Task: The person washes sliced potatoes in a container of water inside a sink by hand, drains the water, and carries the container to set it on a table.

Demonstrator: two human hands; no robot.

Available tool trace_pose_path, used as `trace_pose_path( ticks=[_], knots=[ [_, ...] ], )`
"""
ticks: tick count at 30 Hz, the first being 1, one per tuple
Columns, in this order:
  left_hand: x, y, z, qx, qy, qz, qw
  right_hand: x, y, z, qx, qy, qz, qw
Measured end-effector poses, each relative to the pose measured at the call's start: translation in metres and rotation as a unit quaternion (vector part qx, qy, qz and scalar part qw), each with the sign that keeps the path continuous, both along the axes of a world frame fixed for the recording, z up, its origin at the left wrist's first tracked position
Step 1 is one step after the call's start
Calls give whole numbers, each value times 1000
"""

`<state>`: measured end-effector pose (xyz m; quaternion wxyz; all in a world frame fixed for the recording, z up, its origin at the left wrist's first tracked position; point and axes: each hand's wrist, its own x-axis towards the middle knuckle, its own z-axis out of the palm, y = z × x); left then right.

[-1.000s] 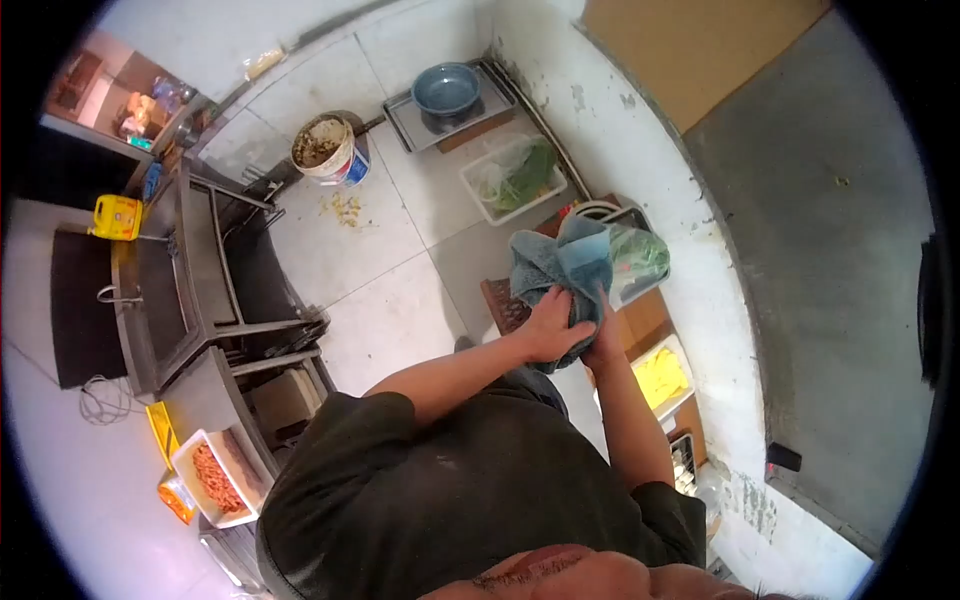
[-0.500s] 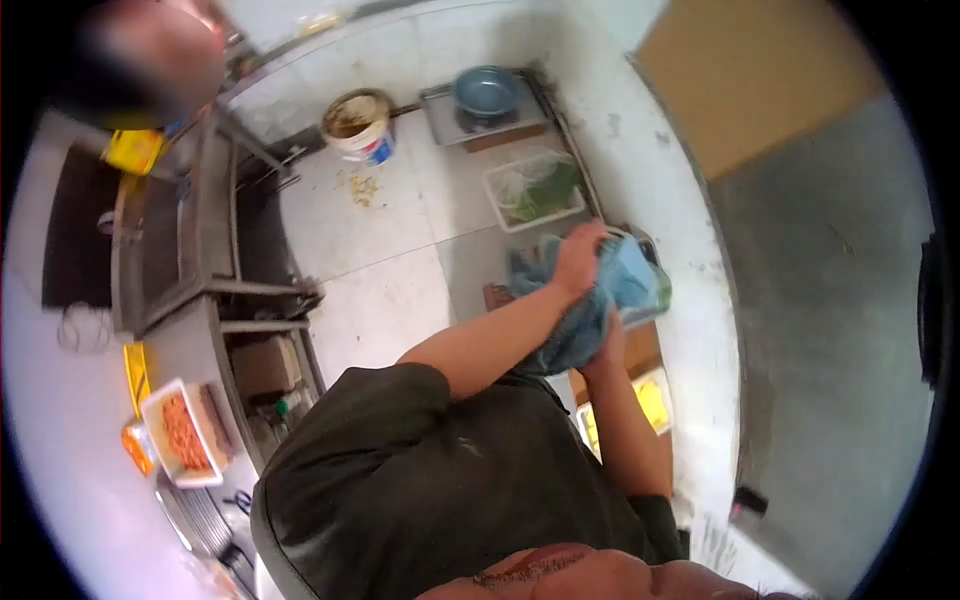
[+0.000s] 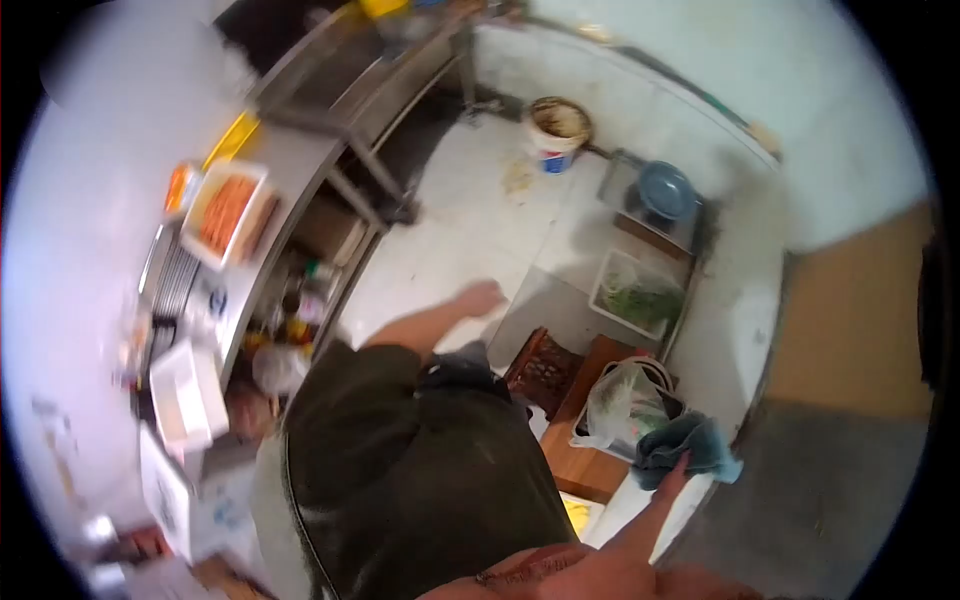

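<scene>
A crumpled blue-green cloth [image 3: 685, 450] is gripped in my right hand [image 3: 672, 478], out to the right beside the white wall edge. It hangs next to a clear plastic bag [image 3: 625, 405] with greens inside. My left hand [image 3: 480, 298] is away from the cloth, over the pale floor tiles, with nothing visible in it. Its fingers look loosely extended and slightly blurred.
A metal counter [image 3: 305, 165] runs along the left, holding a tub of orange-red food [image 3: 228, 215] and a white container [image 3: 188, 395]. Ahead stand a dirty bucket [image 3: 558, 125], a blue bowl [image 3: 665, 190] and a tray of greens [image 3: 638, 295].
My left hand has let go of the cloth and moved left. My right hand has carried the cloth to the right. The view has turned, and more of the left counter shows.
</scene>
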<state>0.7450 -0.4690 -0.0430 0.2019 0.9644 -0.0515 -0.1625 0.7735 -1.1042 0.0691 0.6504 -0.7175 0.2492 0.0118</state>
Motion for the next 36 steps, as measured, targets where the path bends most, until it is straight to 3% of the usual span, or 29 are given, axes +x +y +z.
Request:
trace_pose_path(
  ticks=[1, 2, 3, 4, 5, 7, 9, 10, 11, 13, 14, 15, 16, 17, 18, 19, 20, 21, 22, 23, 24, 26, 27, 28, 31, 33, 34, 36],
  knots=[
    [-39, 36, -2, 81, 60, 143, 985, -3, -46, -80, -45, -51, 71, 995],
    [-74, 45, 80, 18, 176, 387, 905, -17, -89, -126, -211, -8, 182, 960],
    [-120, 79, 62, 6, 187, 551, 813, -32, -96, -143, -270, 63, 233, 932],
    [-174, 107, 51, 33, 168, 590, 789, -48, -88, -155, -261, 146, 253, 920],
    [-219, 115, 70, 41, 179, 625, 759, -60, -72, -162, -175, 224, 234, 930],
    [-311, 119, 65, 35, 177, 662, 727, -77, -30, -173, -37, 357, 199, 912],
    [-396, 100, 40, 48, 212, 683, 697, -73, 19, -177, 29, 411, 210, 886],
    [-401, 74, 69, 34, 255, 733, 630, -69, 46, -177, 49, 426, 225, 875],
    [-440, 63, 24, 31, 253, 747, 614, -63, 70, -177, 64, 433, 243, 866],
    [-484, 41, -40, -1, 333, 683, 650, -42, 114, -182, 88, 437, 286, 848],
    [-481, 39, -37, -31, 402, 467, 787, -25, 130, -190, 105, 433, 315, 838],
    [-478, 44, -61, -92, 432, 496, 747, -8, 147, -196, 122, 424, 338, 832],
    [-479, 47, -78, -52, 355, 377, 854, 12, 163, -205, 135, 416, 362, 823],
    [-462, 68, -75, -31, 342, 339, 876, 19, 212, -179, 91, 385, 326, 859],
    [-478, 104, -144, -77, 398, 350, 844, 26, 263, -148, 43, 352, 290, 889],
    [-461, 132, -140, -45, 218, 390, 893, 36, 302, -119, -13, 317, 263, 911],
    [-445, 176, -203, -44, 277, 484, 829, 49, 335, -110, -89, 277, 295, 910],
    [-406, 207, -50, -42, 202, 625, 753, 62, 357, -100, -202, 218, 430, 853],
    [-384, 243, 24, -81, 128, 689, 709, 70, 388, -87, -297, 144, 548, 768],
    [-374, 275, 47, -120, 47, 745, 655, 78, 422, -81, -319, 125, 589, 732],
    [-368, 300, 72, -130, -30, 761, 635, 86, 457, -75, -339, 101, 627, 694],
    [-370, 319, 113, -150, -191, 774, 585, 92, 514, -66, -259, 196, 584, 744],
    [-381, 320, 125, -152, -185, 783, 574, 96, 535, -66, -219, 247, 555, 763],
    [-392, 318, 134, -154, -179, 791, 565, 100, 557, -59, -150, 295, 550, 767],
    [-437, 280, 116, -121, -175, 836, 507, 124, 620, -63, -185, 302, 580, 734],
    [-472, 218, 88, -122, -141, 899, 396, 146, 657, -86, -199, 281, 627, 699],
    [-498, 176, 61, -148, -56, 915, 371, 158, 671, -103, -204, 272, 650, 680],
    [-529, 67, 17, -81, 184, 914, 353, 186, 706, -138, -166, 341, 673, 635]
  ],
)
